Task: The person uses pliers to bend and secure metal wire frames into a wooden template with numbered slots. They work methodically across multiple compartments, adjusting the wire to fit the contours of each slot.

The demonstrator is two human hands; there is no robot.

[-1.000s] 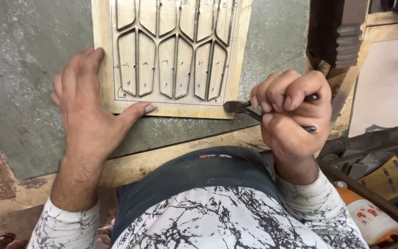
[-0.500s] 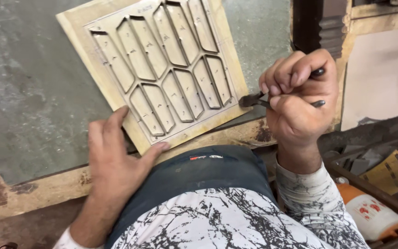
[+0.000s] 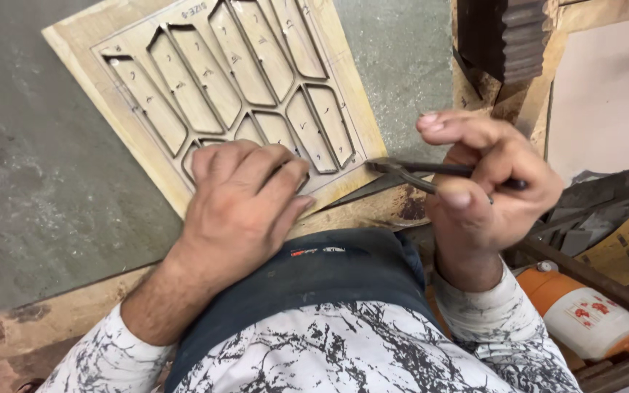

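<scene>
Grey worktop (image 3: 30, 182) bears a tilted pale wooden panel (image 3: 111, 73) with cut-out elongated shapes.

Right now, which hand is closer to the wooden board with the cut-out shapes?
Left. The left hand lies flat on the wooden board, on its near corner. The right hand is off to its right, holding pliers.

Left hand (image 3: 238, 200) flat on wooden panel (image 3: 121, 145); right hand (image 3: 485, 182) grips pliers (image 3: 409, 169).
</scene>
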